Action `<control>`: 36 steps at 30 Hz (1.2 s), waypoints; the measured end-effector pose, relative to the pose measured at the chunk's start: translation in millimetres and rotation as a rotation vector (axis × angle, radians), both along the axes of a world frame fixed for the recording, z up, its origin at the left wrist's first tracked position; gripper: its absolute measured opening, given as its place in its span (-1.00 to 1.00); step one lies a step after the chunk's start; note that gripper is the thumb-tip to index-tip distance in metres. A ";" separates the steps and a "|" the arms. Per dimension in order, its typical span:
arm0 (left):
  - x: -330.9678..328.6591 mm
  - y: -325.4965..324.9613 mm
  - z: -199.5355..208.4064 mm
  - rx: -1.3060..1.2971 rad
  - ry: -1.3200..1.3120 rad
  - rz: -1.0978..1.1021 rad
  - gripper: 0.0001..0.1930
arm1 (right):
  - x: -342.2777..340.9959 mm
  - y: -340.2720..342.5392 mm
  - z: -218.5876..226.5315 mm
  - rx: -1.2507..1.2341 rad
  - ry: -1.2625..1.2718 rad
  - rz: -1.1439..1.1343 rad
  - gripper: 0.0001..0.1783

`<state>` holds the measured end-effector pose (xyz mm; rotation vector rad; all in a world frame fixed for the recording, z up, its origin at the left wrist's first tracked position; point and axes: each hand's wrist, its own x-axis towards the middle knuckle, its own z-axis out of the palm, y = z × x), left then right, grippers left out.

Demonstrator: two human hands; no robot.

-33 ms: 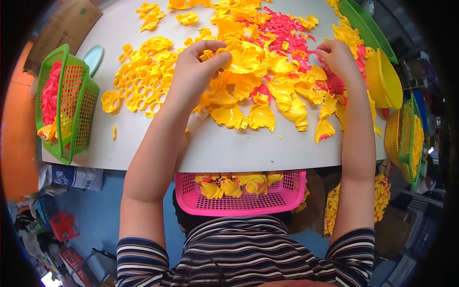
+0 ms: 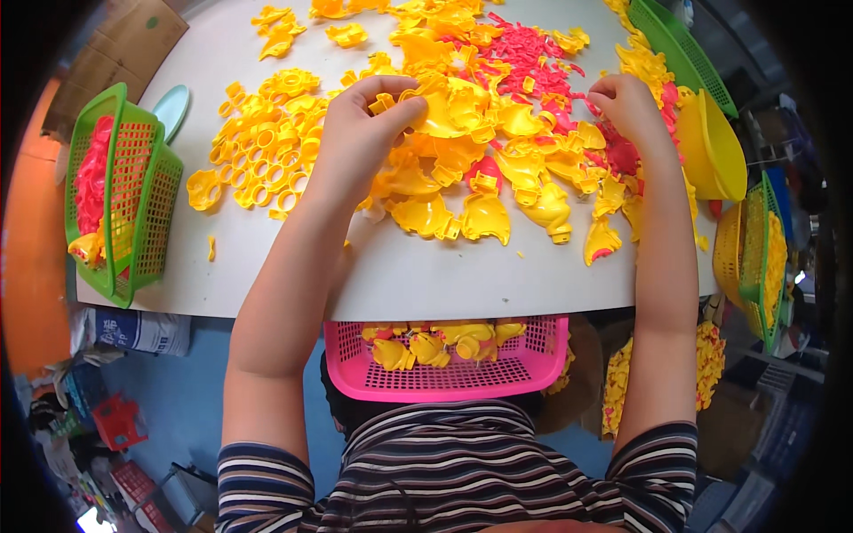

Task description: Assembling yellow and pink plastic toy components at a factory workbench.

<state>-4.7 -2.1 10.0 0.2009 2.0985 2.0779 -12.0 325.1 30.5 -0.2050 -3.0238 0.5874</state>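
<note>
Reaching over the counter [image 2: 426, 289]: both bare hands are at a loose heap of yellow shell pieces [image 2: 486, 219] mixed with red scraps [image 2: 533, 64].
Left hand [image 2: 360, 120]: thumb and forefinger stand apart, tips at a curved yellow shell [image 2: 442, 115]; whether they grasp it, I cannot tell.
Right hand [image 2: 633, 115]: fingers curl inward beside the red scraps, thumb near forefinger; I cannot tell whether anything is pinched there.
Change: none visible since the picture just before, apart from a slight shift of the view; the handling seems to be at the same point.
Yellow rings [image 2: 271, 133]: spread left of the heap, partly covered by the left forearm.
Pink basket [image 2: 444, 391]: below the counter's near edge, which cuts off its far side and some yellow figures [image 2: 431, 348] inside.
Hard to make out: the lower fingers of both hands, and pieces buried in the heap.
</note>
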 end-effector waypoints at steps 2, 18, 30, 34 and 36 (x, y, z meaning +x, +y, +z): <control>1.1 -1.5 -0.8 0.002 0.018 0.041 -0.70 | -3.4 5.2 -3.8 0.087 -0.021 -0.048 -0.78; 3.3 1.3 -5.3 0.091 -0.017 -0.024 -0.77 | -7.8 32.9 -26.8 -0.112 -0.078 -0.033 -0.77; 3.7 4.1 -6.6 0.069 -0.008 -0.010 -0.76 | -39.9 95.5 -25.0 0.097 0.268 -0.136 -0.73; 5.2 2.9 -3.8 0.092 -0.001 -0.008 -0.74 | -37.3 81.5 -17.8 -0.042 0.033 -0.115 -0.72; 7.0 -3.7 0.0 0.046 0.011 0.002 -0.74 | -24.2 32.8 -7.8 -0.143 -0.007 -0.036 -0.74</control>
